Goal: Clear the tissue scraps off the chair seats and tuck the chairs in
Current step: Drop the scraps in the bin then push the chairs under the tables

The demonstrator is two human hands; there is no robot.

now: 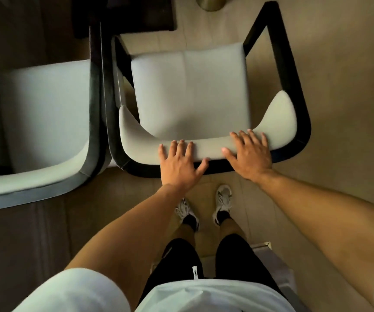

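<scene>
**Both my hands on the chair back**

Far left stands the second chair [41, 122], its pale seat bare and its dark frame pressed right up against the frame of the chair I am working on. Above the two, a dark table edge [125, 16] shows at the top of the view, and the chair in front of me [190, 91] sits just short of it — its seat front lies near that edge, not under it. The seat cushion is bare; I see no tissue scraps on it.

My left hand [179, 163] lies flat on the padded top of the backrest, fingers straight and a little spread, thumb out to the side over the black rim. My right hand [249, 154] rests beside it on the same pad, fingers fanned wide and flat — neither hand curls round anything.

Below, my two sneakers [223, 200] stand on the tan floor [339, 64] just behind the chair.
</scene>
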